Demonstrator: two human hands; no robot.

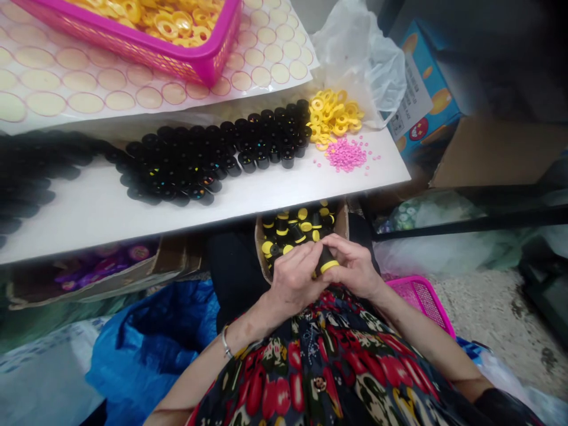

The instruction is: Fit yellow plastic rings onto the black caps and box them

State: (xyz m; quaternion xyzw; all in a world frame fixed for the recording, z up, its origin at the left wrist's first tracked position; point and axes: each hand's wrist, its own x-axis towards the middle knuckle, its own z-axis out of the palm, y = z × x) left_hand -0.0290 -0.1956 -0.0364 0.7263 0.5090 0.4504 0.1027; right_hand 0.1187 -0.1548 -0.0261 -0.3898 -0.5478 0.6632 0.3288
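Between my two hands is a small black cylinder with a yellow ring round one end. My left hand is closed against its left side, fingertips near its top. From the right, my right hand grips it with thumb and fingers. Just beyond, a cardboard box on my lap is filled with similar black-and-yellow pieces. On the white table stand many black cylinders, beside a heap of yellow rings and a pile of tiny pink beads.
A pink basket of yellow rings sits on a circle-patterned sheet at the back. Right of the table are a plastic bag and a blue carton. Below lie a blue bag, a pink basket and a box of purple pieces.
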